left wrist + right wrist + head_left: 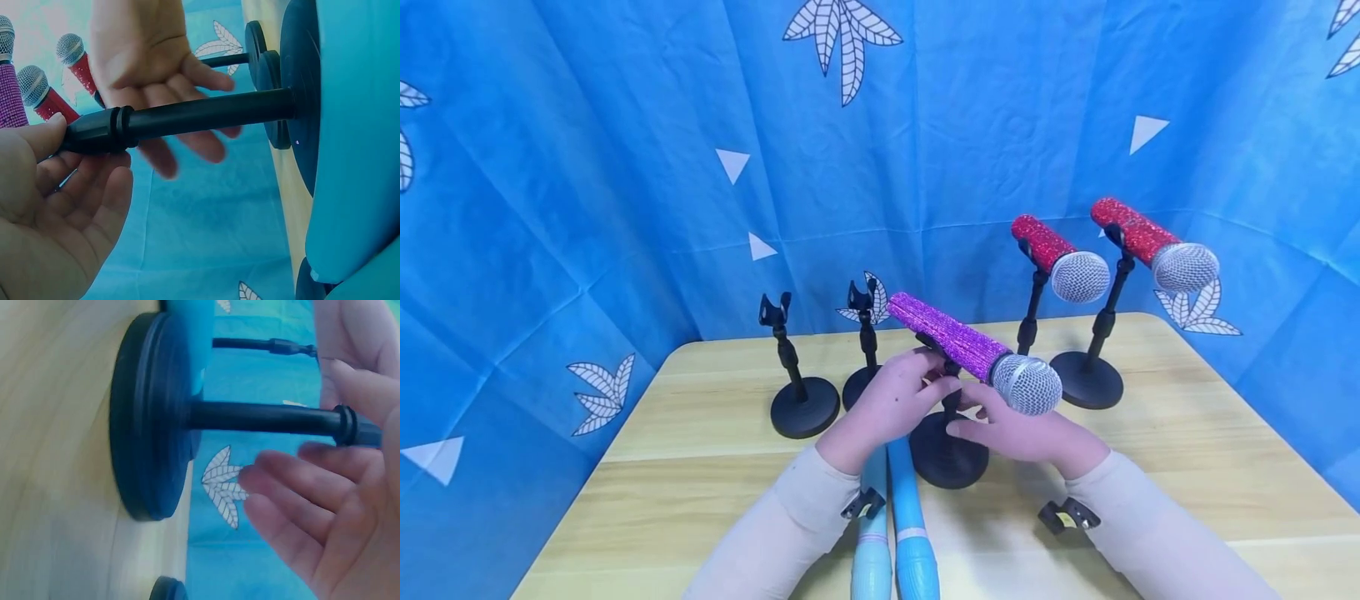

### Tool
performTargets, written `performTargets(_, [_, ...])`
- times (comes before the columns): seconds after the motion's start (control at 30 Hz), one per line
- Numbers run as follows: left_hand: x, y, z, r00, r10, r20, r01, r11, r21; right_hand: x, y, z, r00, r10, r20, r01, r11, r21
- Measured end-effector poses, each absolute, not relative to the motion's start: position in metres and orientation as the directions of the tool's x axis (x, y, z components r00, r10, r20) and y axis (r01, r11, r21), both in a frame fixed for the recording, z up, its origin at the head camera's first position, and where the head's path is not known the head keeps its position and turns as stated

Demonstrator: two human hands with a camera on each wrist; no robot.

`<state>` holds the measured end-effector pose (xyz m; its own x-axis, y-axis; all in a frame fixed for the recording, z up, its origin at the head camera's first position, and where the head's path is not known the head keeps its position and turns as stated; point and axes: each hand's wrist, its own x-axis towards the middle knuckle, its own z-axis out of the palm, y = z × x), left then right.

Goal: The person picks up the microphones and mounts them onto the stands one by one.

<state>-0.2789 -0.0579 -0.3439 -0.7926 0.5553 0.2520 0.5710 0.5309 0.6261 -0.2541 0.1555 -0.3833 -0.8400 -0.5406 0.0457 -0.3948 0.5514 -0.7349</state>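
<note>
A glittery purple microphone [951, 333] with a silver mesh head rests tilted in the clip of a black desk stand [949, 454]. My left hand [898, 396] grips the upper part of that stand just below the microphone. In the left wrist view its thumb lies on one side of the black collar [97, 131] and fingers on the other. My right hand [1018, 425] is beside the pole, its fingers loosely bent and spread. In the right wrist view these fingers [294, 494] lie alongside the pole [262, 417], not wrapped round it.
Two red glittery microphones [1048, 246] [1138, 233] sit on stands at the back right. Two stands with bare clips [775, 312] [861, 300] are at the back left. Pale and bright blue club-shaped things [872, 550] [917, 558] lie on the wooden table [700, 467]. A blue curtain [655, 167] surrounds it.
</note>
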Motion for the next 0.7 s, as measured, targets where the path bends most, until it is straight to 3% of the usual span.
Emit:
performTargets(0.13, [-0.279,-0.058,-0.345,-0.785,0.556,0.273,0.586,0.525,0.616,-0.252,0.152,-0.377,-0.894,-0.439,0.088,-0.301,0.444,-0.844])
performTargets(0.33, [-0.28,-0.059,-0.346,-0.788,0.544,0.288,0.587,0.522,0.619,-0.248,0.145,-0.368,-0.867,-0.397,0.3,-0.41,0.226,-0.884])
performTargets(0.7, [-0.279,-0.056,-0.345,-0.782,0.539,0.314,0.601,0.518,0.609,-0.254,0.146,-0.38,-0.857,-0.421,0.296,-0.395,0.168,-0.903])
